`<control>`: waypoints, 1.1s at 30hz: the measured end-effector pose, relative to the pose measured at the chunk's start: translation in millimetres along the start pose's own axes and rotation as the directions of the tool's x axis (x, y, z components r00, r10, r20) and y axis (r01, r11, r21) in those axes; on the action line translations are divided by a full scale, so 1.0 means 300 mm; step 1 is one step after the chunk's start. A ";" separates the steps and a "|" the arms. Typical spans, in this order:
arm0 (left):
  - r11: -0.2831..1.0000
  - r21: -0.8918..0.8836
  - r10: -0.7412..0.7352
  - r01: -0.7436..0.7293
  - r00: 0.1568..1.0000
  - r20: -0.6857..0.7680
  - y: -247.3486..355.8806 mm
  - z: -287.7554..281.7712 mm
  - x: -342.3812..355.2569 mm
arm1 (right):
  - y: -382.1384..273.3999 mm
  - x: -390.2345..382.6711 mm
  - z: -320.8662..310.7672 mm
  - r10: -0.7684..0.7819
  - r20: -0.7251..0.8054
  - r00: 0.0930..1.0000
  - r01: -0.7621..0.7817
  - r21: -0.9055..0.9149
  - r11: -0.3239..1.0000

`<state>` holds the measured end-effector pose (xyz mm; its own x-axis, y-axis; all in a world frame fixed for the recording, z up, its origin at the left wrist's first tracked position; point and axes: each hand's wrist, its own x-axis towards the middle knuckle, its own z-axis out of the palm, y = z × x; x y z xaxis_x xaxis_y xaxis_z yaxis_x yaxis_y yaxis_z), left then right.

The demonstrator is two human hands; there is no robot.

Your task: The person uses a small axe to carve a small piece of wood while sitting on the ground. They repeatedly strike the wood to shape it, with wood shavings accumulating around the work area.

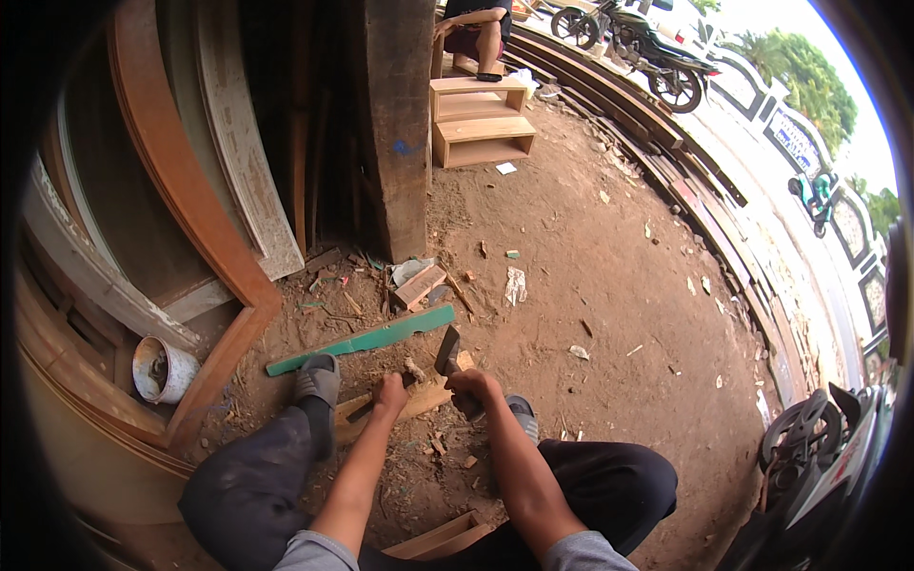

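Observation:
My right hand [474, 384] is closed around a tool with a dark, flat, blade-like head [447, 349]; its exact kind is unclear. To its left, my left hand [388, 391] is closed on a dark narrow bar, mostly hidden by the fingers. Both hands are just above a pale wooden piece [426, 399] lying on the dirt between my feet. A knobbly bit of wood [413, 368] shows between the hands. Beyond them lies a long green-painted board [367, 340] beside my left shoe.
Wooden frames [190, 171] lean at left, near a white bucket [165, 369]. A thick post [398, 133] stands ahead. Farther off are wooden steps [484, 124] with a seated person, stacked planks [657, 124] and a motorcycle [638, 43]. Another motorcycle [828, 466] is at right.

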<state>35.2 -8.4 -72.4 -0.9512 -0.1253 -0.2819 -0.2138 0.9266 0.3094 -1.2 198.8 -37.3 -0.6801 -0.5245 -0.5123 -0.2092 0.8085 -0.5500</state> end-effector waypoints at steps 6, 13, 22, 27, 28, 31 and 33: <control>0.992 0.072 0.101 -0.105 0.993 0.058 0.009 -0.025 -0.021 | -0.008 -0.031 -0.018 0.045 -0.006 0.999 -0.044 0.047 0.998; 0.984 0.084 0.157 -0.156 0.988 0.003 0.003 -0.005 -0.026 | -0.069 -0.082 -0.059 0.169 0.013 0.985 -0.152 0.511 0.846; 0.993 -0.023 0.117 -0.118 0.991 -0.066 0.014 -0.022 -0.041 | -0.089 -0.087 -0.078 0.108 0.027 0.994 -0.109 0.062 0.992; 0.994 -0.046 0.093 -0.096 0.994 -0.056 0.013 -0.023 -0.035 | -0.116 -0.092 -0.091 0.401 0.102 0.910 -0.389 0.544 0.744; 0.997 -0.021 0.077 -0.078 0.997 -0.015 0.012 -0.022 -0.029 | -0.114 -0.090 -0.090 0.403 0.107 0.909 -0.391 0.554 0.735; 0.998 -0.005 0.059 -0.059 0.998 0.024 0.006 -0.009 -0.019 | -0.091 -0.076 -0.078 0.340 0.083 0.937 -0.337 0.481 0.809; 0.999 -0.013 0.049 -0.049 0.999 -0.003 0.005 0.004 -0.016 | -0.071 -0.059 -0.062 0.202 0.072 0.977 -0.213 0.228 0.950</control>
<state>39.7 -6.1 -71.5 -0.9613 -0.0813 -0.2634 -0.1702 0.9267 0.3349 2.2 196.0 -4.2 -0.6561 -0.3683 -0.6586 0.1063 0.8190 -0.5639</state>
